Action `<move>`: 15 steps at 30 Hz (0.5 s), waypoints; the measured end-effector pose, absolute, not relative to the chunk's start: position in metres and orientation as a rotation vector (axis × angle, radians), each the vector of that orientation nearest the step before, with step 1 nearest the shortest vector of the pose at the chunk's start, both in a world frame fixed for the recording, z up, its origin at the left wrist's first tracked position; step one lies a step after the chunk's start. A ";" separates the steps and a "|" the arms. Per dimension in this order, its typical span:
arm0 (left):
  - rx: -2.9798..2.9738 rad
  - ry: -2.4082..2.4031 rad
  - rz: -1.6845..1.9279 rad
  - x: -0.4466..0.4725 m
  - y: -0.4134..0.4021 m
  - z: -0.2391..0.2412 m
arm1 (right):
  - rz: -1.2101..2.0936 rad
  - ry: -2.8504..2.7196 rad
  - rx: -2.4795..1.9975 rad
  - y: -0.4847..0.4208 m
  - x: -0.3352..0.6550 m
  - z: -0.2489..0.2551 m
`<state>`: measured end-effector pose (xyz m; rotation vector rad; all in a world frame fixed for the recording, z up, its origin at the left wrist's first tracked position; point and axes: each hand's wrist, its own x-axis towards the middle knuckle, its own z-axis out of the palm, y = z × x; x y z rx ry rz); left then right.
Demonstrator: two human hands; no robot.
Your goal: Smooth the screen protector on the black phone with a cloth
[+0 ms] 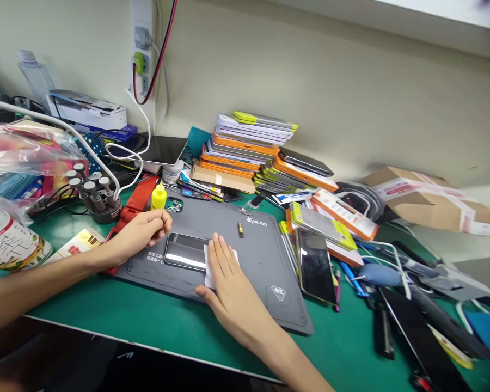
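A smartphone (184, 251) with a dark, glossy screen lies flat on the grey work mat (265, 261). My right hand (226, 275) rests flat, fingers stretched out, on a white wipe (209, 272) over the phone's right end. Parts of the wipe and that end of the phone are hidden beneath the hand. My left hand (149, 226) is closed with curled fingers, just above the phone's upper left corner, and nothing shows in it. Beyond the phone, a small brass-coloured piece (240, 230) lies on the mat. A yellow bottle (159, 196) stands behind my left hand.
Screwdrivers stand in a round holder (100, 198) at the left, near a labelled jar (12, 239). Stacked phone-screen boxes (245, 147) line the back wall. Another phone (316, 265) leans at the mat's right edge. A cardboard box (433, 198) and tools crowd the right.
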<state>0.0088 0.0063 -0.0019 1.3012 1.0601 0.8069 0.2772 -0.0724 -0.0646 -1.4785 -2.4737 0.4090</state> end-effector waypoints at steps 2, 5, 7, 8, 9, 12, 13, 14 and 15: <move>1.303 1.054 0.800 0.009 0.006 -0.002 | 0.384 -2.487 -1.465 -0.074 0.279 -0.066; 1.312 1.051 0.799 0.009 0.005 -0.001 | 0.428 -2.495 -1.508 -0.051 0.275 -0.060; 1.322 1.053 0.801 0.009 0.005 0.000 | 0.476 -2.503 -1.532 -0.032 0.270 -0.054; 1.328 1.054 0.803 0.009 0.005 0.001 | 0.482 -2.499 -1.539 -0.026 0.268 -0.052; 1.332 1.056 0.806 0.010 0.005 0.001 | 0.483 -2.496 -1.542 -0.024 0.267 -0.051; 1.338 1.054 0.807 0.010 0.004 0.001 | 0.407 -2.499 -1.504 -0.039 0.264 -0.055; 1.340 1.051 0.805 0.010 0.004 0.001 | 0.363 -2.509 -1.471 -0.048 0.264 -0.058; 1.341 1.048 0.802 0.010 0.004 0.001 | 0.324 -2.520 -1.436 -0.056 0.265 -0.060; 1.342 1.045 0.798 0.010 0.004 0.000 | 0.301 -2.532 -1.407 -0.062 0.265 -0.061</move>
